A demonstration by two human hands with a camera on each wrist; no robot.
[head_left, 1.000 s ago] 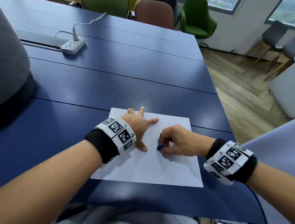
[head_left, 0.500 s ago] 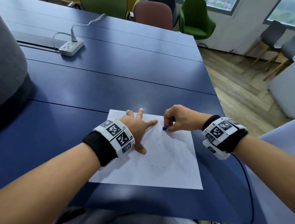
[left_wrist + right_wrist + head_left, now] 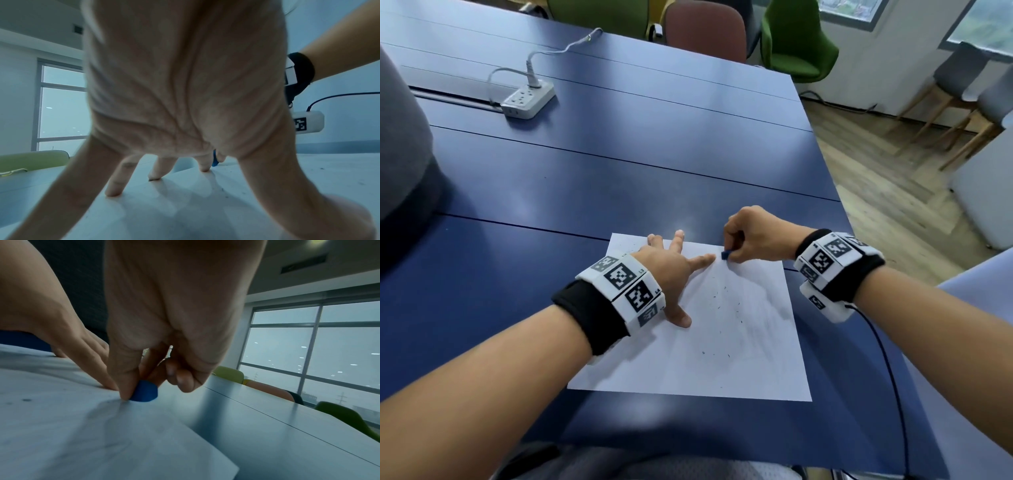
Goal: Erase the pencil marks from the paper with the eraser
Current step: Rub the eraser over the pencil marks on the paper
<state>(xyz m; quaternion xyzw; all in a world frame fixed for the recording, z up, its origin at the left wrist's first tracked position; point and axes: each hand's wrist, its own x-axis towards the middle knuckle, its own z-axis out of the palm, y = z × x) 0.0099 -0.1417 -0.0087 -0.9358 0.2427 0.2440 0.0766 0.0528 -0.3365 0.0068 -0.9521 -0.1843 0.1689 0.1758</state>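
A white sheet of paper [image 3: 722, 356] lies on the blue table, dotted with dark eraser crumbs and faint grey smudges. My left hand [image 3: 671, 270] is spread flat on the sheet's upper left part, fingertips [image 3: 113, 193] pressing it down. My right hand [image 3: 750, 236] pinches a small blue eraser [image 3: 725, 255] between thumb and fingers at the paper's far edge, just right of my left index finger. In the right wrist view the eraser [image 3: 145, 391] touches the paper [image 3: 82, 434] under the thumb. The left wrist view shows a sliver of the eraser [image 3: 214, 160] behind my fingers.
A white power strip [image 3: 528, 101] with its cable sits far back left on the blue table [image 3: 619, 178]. Chairs stand beyond the far edge, one brown [image 3: 705, 27], one green [image 3: 796, 44]. The table's right edge drops to wooden floor [image 3: 893, 171]. A grey object [image 3: 400, 137] stands at the left.
My right hand carried the eraser from the middle of the sheet up to its far edge, next to my left index finger. The left hand stayed pressed on the paper.
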